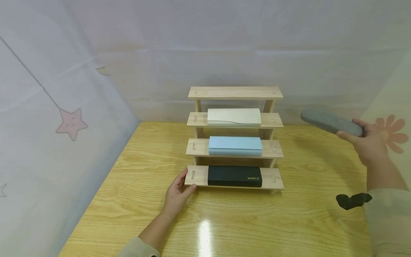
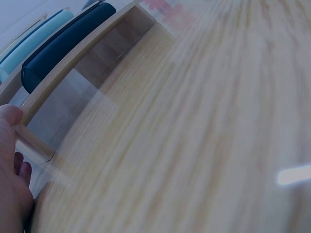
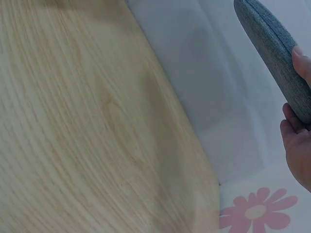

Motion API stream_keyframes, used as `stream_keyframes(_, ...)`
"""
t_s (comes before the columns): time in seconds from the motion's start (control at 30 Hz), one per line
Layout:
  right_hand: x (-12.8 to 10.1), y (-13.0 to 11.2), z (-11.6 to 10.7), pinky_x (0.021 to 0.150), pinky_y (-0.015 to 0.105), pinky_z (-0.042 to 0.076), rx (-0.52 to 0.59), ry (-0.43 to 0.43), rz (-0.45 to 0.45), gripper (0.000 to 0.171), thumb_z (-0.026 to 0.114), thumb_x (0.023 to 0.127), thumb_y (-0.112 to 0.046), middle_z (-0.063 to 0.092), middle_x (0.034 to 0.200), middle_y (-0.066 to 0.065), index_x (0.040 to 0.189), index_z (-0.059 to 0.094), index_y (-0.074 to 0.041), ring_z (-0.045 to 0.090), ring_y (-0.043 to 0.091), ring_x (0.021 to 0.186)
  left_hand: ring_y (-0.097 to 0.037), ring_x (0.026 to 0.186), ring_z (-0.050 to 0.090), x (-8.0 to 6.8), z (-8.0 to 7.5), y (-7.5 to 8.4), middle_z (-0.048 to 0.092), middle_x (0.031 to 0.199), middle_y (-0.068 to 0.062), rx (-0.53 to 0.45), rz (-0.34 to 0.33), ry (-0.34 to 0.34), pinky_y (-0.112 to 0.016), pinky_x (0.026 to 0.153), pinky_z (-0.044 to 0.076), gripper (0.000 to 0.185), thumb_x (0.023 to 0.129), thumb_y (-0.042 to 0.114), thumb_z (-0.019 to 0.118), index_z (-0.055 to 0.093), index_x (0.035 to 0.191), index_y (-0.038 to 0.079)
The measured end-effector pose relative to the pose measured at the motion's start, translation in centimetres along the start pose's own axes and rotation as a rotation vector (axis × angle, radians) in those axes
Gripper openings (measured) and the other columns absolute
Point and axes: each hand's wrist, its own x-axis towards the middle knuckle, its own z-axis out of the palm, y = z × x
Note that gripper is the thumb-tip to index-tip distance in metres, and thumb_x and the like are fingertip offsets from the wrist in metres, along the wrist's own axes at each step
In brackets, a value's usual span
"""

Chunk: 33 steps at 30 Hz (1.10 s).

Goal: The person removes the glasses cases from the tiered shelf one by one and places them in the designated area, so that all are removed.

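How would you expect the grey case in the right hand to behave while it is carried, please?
The grey case probably stays stiff: held at one end by the right hand, it juts out without sagging. Its fabric-like surface likely resists slipping. It seems light, since the fingers support it from one end alone.

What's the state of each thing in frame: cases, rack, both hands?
grey case: shut, held in the air right of the rack
right hand: grips the grey case at one end
left hand: rests against the bottom shelf's left end
wooden rack: upright on the table, top shelf bare
cream case: shut, flat on the second shelf
blue case: shut, flat on the third shelf
black case: shut, flat on the bottom shelf
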Motion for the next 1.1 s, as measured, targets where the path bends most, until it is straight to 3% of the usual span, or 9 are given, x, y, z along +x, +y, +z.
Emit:
stream_keyframes(0.1, -0.1, 0.6, 0.1, 0.124, 0.049, 0.015, -0.024, 0.007, 0.011, 0.085, 0.057, 0.095, -0.047, -0.006, 0.165, 0.006, 0.158, 0.003, -0.031, -0.001, 0.032, 0.152, -0.032, 0.147, 0.028, 0.0, 0.0, 0.1, 0.030, 0.159, -0.017, 0.000, 0.003, 0.000, -0.040, 0.115, 0.033, 0.068, 0.092, 0.010, 0.068, 0.034, 0.149, -0.002)
stream_keyframes(0.27, -0.3, 1.7, 0.5, 0.125, 0.036, 0.015, 0.023, -0.015, -0.024, 0.082, 0.057, 0.098, -0.036, -0.010, 0.164, 0.005, 0.159, 0.003, -0.023, -0.006, 0.027, 0.152, -0.030, 0.147, 0.028, 0.0, 0.0, 0.1, 0.030, 0.159, -0.016, -0.007, -0.006, 0.001, -0.042, 0.116, 0.032, 0.068, 0.092, 0.009, 0.068, 0.034, 0.149, -0.001)
stream_keyframes(0.37, -0.6, 2.3, 0.7, 0.125, 0.033, 0.015, 0.044, -0.044, -0.008, 0.081, 0.056, 0.099, -0.036, -0.011, 0.164, 0.002, 0.158, 0.002, -0.025, -0.008, 0.026, 0.152, -0.031, 0.147, 0.028, 0.0, 0.0, 0.2, 0.030, 0.159, -0.016, -0.006, -0.009, -0.001, -0.041, 0.115, 0.033, 0.068, 0.092, 0.010, 0.068, 0.034, 0.150, -0.001)
stream_keyframes(0.47, -0.8, 2.9, 0.8, 0.120, 0.021, 0.025, 0.022, -0.085, 0.029, 0.082, 0.056, 0.098, -0.040, -0.008, 0.165, 0.006, 0.158, 0.000, -0.030, -0.002, 0.030, 0.152, -0.032, 0.147, 0.029, 0.0, 0.0, 0.2, 0.030, 0.158, -0.017, 0.002, -0.004, 0.000, -0.040, 0.115, 0.034, 0.068, 0.092, 0.010, 0.069, 0.034, 0.150, -0.001)
stream_keyframes(0.6, -1.2, 3.7, 1.0, 0.100, 0.007, 0.039, -0.035, -0.117, 0.064, 0.083, 0.055, 0.097, -0.045, -0.004, 0.164, 0.018, 0.157, 0.000, -0.032, 0.008, 0.039, 0.151, -0.031, 0.146, 0.031, -0.1, 0.1, 0.1, 0.032, 0.158, -0.016, 0.005, -0.003, 0.008, -0.036, 0.114, 0.036, 0.069, 0.091, 0.010, 0.069, 0.035, 0.149, 0.000)
stream_keyframes(0.67, -1.3, 4.1, 1.2, 0.103, 0.012, 0.040, -0.049, -0.119, 0.068, 0.084, 0.056, 0.097, -0.046, -0.002, 0.163, 0.021, 0.158, 0.001, -0.030, 0.010, 0.042, 0.149, -0.030, 0.146, 0.031, -0.1, 0.1, 0.0, 0.032, 0.158, -0.015, 0.004, -0.004, 0.009, -0.034, 0.113, 0.037, 0.069, 0.091, 0.010, 0.069, 0.035, 0.149, 0.000)
stream_keyframes(0.77, -1.5, 4.6, 1.5, 0.118, 0.037, 0.034, -0.060, -0.122, 0.076, 0.086, 0.056, 0.096, -0.048, -0.003, 0.163, 0.023, 0.158, 0.000, -0.026, 0.009, 0.045, 0.148, -0.028, 0.146, 0.032, -0.1, 0.0, 0.0, 0.033, 0.158, -0.014, 0.001, -0.009, 0.008, -0.029, 0.112, 0.037, 0.069, 0.091, 0.010, 0.069, 0.035, 0.150, 0.001)
stream_keyframes(0.87, -1.6, 5.1, 1.8, 0.118, 0.058, 0.026, -0.060, -0.125, 0.098, 0.089, 0.056, 0.096, -0.049, -0.004, 0.162, 0.026, 0.158, -0.001, -0.023, 0.009, 0.049, 0.146, -0.028, 0.146, 0.032, -0.1, 0.0, 0.0, 0.032, 0.158, -0.014, -0.001, -0.011, 0.004, -0.026, 0.111, 0.037, 0.069, 0.091, 0.010, 0.069, 0.035, 0.150, 0.001)
stream_keyframes(1.1, -1.8, 6.5, 2.2, 0.115, 0.062, 0.026, -0.043, -0.145, 0.130, 0.092, 0.056, 0.095, -0.050, -0.004, 0.160, 0.031, 0.159, -0.001, -0.017, 0.009, 0.054, 0.144, -0.029, 0.146, 0.032, -0.1, 0.0, 0.1, 0.032, 0.158, -0.013, -0.004, -0.014, 0.007, -0.029, 0.113, 0.036, 0.069, 0.091, 0.011, 0.070, 0.035, 0.150, 0.001)
